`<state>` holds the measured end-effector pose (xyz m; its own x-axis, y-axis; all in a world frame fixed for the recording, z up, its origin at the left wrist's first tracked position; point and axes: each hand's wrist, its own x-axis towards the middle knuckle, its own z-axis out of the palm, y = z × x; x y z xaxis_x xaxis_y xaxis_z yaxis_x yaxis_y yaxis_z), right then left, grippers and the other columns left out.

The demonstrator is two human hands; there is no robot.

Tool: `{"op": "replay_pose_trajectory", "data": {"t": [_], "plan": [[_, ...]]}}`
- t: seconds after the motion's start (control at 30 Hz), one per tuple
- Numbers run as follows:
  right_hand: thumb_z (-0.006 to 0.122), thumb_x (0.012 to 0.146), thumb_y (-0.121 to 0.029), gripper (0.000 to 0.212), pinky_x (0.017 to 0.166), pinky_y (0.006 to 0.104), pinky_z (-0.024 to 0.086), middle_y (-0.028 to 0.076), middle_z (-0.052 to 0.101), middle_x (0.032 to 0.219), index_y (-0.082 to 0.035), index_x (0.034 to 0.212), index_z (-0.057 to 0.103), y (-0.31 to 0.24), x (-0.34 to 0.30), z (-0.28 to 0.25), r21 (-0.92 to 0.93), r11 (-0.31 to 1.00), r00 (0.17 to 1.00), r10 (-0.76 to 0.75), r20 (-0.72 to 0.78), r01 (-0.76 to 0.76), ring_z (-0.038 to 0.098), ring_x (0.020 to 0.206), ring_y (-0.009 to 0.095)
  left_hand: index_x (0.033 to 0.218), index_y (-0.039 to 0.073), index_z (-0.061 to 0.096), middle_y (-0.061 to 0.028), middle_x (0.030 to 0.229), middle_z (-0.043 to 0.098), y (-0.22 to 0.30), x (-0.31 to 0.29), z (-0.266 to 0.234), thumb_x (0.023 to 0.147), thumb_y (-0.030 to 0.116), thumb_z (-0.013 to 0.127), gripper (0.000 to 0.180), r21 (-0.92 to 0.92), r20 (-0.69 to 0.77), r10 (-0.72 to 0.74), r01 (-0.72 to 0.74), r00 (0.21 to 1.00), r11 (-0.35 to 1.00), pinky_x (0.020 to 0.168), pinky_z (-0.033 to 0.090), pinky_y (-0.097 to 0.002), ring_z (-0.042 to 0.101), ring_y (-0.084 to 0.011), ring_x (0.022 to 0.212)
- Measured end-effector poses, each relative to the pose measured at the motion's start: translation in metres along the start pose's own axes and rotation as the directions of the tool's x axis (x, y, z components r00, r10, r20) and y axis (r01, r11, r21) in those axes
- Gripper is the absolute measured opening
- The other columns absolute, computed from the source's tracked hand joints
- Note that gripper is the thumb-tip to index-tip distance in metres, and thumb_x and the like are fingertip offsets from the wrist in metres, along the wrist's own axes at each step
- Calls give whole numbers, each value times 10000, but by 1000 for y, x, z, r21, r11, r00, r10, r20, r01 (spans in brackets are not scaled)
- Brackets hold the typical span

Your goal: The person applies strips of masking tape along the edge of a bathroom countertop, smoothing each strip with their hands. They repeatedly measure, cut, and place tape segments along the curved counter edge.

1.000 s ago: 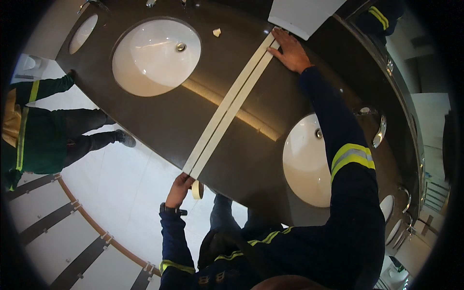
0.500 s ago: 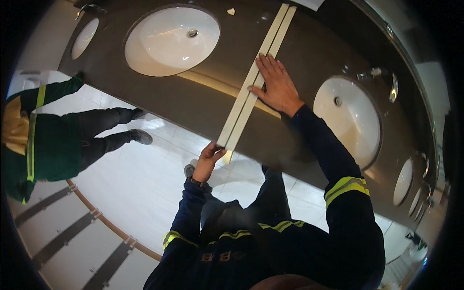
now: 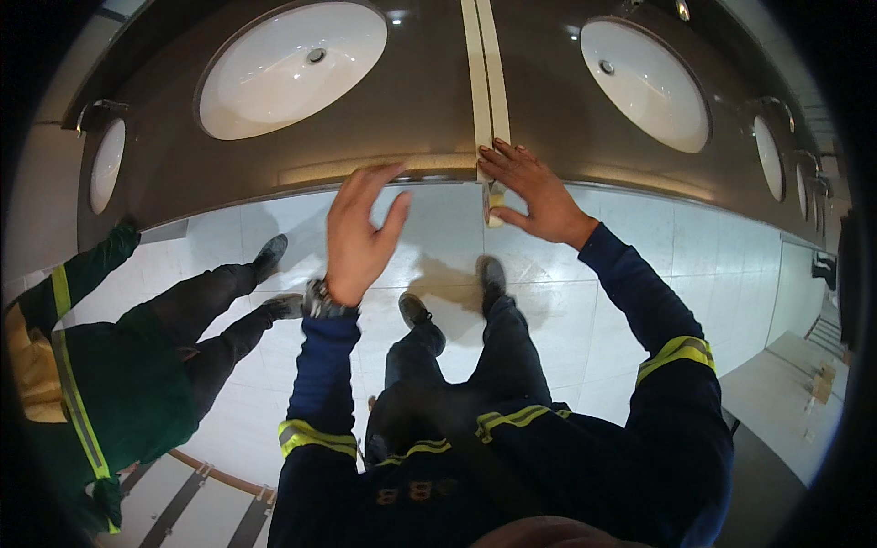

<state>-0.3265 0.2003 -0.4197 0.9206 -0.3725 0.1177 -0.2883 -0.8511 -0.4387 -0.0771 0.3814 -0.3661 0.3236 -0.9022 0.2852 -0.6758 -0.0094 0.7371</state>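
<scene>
Two parallel cream strips of what looks like masking tape, a left strip (image 3: 477,78) and a right strip (image 3: 496,82), run across the dark countertop (image 3: 411,100) with a narrow dark line between them. At the counter's front edge my right hand (image 3: 544,194) lies over their near ends, fingers stretched out and touching them. Below its fingers a loose yellowish end (image 3: 496,203) hangs past the edge. My left hand (image 3: 356,239) is raised before the front edge, left of the strips, fingers apart and holding nothing. A watch (image 3: 329,300) circles my left wrist.
A white basin (image 3: 292,82) is set into the counter left of the strips, another basin (image 3: 644,87) right of them. At the left, a co-worker in a green jacket (image 3: 137,384) has a hand at the counter's edge. Tiled floor (image 3: 621,265) lies below.
My left hand has let go of the strips' near end and moved up and left. My right hand has slid along the strips to the front edge. The view has turned.
</scene>
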Motion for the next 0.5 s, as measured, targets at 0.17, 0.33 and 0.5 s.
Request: {"op": "replay_pose_trajectory", "data": {"t": [0.17,0.33,0.5], "plan": [[689,992,-178,386,1061,415,487,169,692,1295,2,1328,627,-22,-34,41,634,734,728,570,-381,-243,657,1207,312,1301,70,687,-138,1401,630,-9,44,62,965,155,685,347,96,111,330,-341,937,935,1127,446,-487,529,-340,1386],[762,931,-163,352,1015,393,503,148,695,1144,13,1202,624,-33,-50,105,717,695,520,635,-571,-62,665,1136,246,1404,88,636,-135,1510,574,-32,45,108,980,217,658,444,201,289,448,-511,846,836,1173,414,-513,466,-345,1468],[825,882,-184,575,1039,387,498,162,686,1174,6,1335,525,-17,-51,176,715,698,659,521,-543,39,681,1109,245,1414,103,640,-99,1479,625,-35,41,115,850,298,759,608,274,300,531,-605,792,748,1170,423,-485,530,-338,1426]]}}
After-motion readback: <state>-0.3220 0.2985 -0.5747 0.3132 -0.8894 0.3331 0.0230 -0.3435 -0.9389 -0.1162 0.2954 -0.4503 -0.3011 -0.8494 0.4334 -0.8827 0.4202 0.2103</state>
